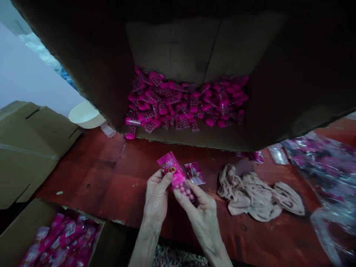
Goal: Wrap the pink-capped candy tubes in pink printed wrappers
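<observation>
Over the red table, my left hand (158,191) pinches a pink printed sleeve (170,163) between thumb and fingers. My right hand (200,209) grips the lower end of a small clear container of pink balls (184,188). The container's upper part sits inside the sleeve, its pink balls showing below the sleeve's edge. Just beyond my right fingers, another flat printed sleeve (195,173) lies on the table.
A big cardboard box (178,48) on its side holds many pink-capped containers (180,104). At lower left, a carton (108,237) contains sleeved pink packs (69,233). A crumpled cloth (258,194) and plastic-wrapped sleeves (319,167) lie right. A white bowl (86,115) stands left.
</observation>
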`<act>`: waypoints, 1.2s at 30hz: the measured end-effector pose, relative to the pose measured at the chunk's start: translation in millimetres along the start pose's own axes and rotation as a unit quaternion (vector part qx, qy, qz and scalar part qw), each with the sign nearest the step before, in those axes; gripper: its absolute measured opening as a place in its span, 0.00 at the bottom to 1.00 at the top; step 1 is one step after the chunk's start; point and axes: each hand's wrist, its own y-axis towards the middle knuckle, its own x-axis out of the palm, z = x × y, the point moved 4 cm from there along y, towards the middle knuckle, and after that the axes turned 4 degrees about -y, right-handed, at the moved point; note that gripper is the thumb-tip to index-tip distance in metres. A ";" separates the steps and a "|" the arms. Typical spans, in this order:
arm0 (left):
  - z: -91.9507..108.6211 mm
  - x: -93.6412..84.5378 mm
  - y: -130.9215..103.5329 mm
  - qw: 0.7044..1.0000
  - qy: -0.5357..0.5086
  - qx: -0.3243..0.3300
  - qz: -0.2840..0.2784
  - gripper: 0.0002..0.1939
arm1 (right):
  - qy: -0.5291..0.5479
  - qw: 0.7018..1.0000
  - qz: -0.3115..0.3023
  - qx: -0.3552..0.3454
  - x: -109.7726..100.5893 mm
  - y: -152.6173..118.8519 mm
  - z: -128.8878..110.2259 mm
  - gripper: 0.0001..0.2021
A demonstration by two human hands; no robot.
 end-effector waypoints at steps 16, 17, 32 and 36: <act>-2.4 -5.5 -6.5 0.996 0.080 -0.031 -0.012 0.07 | -0.004 1.000 -0.024 -0.020 -1.1 -1.3 -11.4 0.13; -2.4 -5.6 -6.7 0.995 0.094 -0.038 -0.018 0.07 | 0.007 0.999 -0.030 -0.009 -0.8 -1.0 -10.7 0.13; -11.5 -2.7 -9.3 0.996 0.004 -0.046 0.071 0.09 | 0.023 0.998 0.055 -0.022 -0.7 -8.2 -1.5 0.10; -15.6 -1.5 -15.8 0.996 -0.008 -0.064 0.064 0.09 | 0.040 0.998 0.051 -0.024 2.3 -8.2 2.0 0.10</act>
